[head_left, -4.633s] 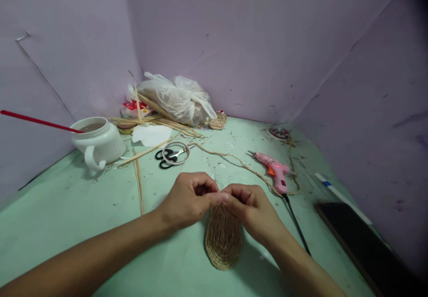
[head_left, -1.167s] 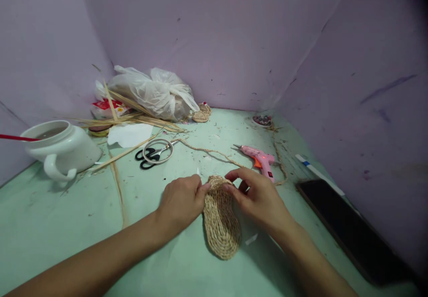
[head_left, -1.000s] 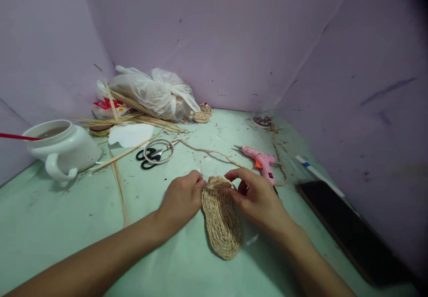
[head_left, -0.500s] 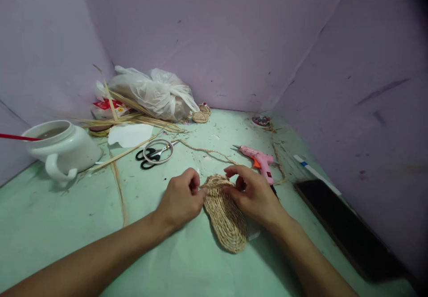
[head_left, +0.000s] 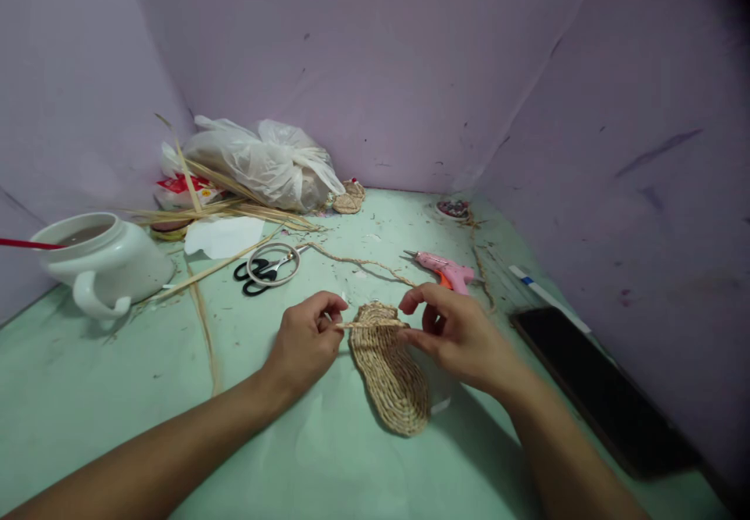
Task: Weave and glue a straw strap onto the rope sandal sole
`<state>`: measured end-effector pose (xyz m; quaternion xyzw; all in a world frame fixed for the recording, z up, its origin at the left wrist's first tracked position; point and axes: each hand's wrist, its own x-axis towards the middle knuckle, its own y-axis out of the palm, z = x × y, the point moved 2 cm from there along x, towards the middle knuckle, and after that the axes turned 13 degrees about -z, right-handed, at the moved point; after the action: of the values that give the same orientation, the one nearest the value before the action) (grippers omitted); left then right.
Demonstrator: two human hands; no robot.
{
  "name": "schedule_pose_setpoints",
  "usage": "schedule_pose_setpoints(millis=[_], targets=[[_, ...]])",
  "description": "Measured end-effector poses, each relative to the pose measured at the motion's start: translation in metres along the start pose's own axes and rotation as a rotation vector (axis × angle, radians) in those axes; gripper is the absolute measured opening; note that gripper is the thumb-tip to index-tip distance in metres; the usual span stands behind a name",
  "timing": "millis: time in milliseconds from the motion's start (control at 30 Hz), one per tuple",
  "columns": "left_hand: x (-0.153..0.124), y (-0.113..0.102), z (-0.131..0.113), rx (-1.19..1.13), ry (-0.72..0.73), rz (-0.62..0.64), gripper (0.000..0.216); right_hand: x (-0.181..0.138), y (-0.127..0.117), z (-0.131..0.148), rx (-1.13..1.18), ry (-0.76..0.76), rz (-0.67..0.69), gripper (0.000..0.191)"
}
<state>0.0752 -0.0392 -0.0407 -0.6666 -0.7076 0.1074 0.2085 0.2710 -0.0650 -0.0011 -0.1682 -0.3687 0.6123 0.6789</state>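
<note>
A woven sole-shaped piece point(head_left: 392, 383) of coiled straw braid lies on the green tabletop between my hands. Across its upper part runs a short braided straw cord point(head_left: 375, 324), stretched nearly straight. My left hand point(head_left: 310, 333) pinches the cord's left end between thumb and fingertips, just off the sole's edge. At the right end, the thumb of my right hand point(head_left: 451, 336) meets the cord. Its index finger is raised and bent above, and the other fingers are partly hidden. A pink glue gun point(head_left: 445, 268) lies just beyond my right hand.
Black-handled scissors point(head_left: 263, 274) lie under a pale ring point(head_left: 249, 258). Left stands a white mug-like pot point(head_left: 132, 262). Straw strips point(head_left: 234, 209), a plastic bag point(head_left: 263, 161) and a small bead dish point(head_left: 452, 209) sit at the back. A dark phone point(head_left: 603, 391) lies right.
My left hand has drawn slightly left, and the cord now shows straight across the sole. My right hand has shifted a little right. The view has moved slightly.
</note>
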Motion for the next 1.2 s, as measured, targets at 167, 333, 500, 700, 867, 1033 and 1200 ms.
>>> schedule_pose_setpoints(millis=[167, 333, 500, 700, 867, 1033, 1200], targets=[[0.001, 0.003, -0.003, 0.054, -0.071, 0.052, 0.015, 0.003, -0.008, -0.023, 0.037, 0.231, 0.149, 0.023], [-0.002, 0.005, -0.005, -0.030, -0.092, 0.110, 0.022, 0.001, 0.012, -0.027, 0.141, 0.350, 0.269, 0.017], [-0.008, 0.000, 0.001, -0.091, -0.211, 0.226, 0.029, -0.005, 0.028, -0.022, 0.116, 0.399, 0.351, 0.008], [0.009, -0.036, -0.019, 0.054, -0.080, 0.138, 0.017, -0.004, 0.007, -0.017, 0.000, 0.283, 0.326, 0.012], [-0.003, -0.057, -0.052, 0.132, 0.317, 0.075, 0.011, -0.007, -0.009, 0.005, 0.057, 0.152, 0.192, 0.018], [-0.026, -0.045, -0.049, 0.305, 0.585, 0.243, 0.024, -0.012, 0.002, 0.017, 0.088, -0.066, 0.191, 0.007], [-0.019, -0.029, -0.031, 0.364, 0.414, 0.282, 0.023, -0.010, 0.011, 0.019, 0.087, -0.147, 0.128, 0.004]])
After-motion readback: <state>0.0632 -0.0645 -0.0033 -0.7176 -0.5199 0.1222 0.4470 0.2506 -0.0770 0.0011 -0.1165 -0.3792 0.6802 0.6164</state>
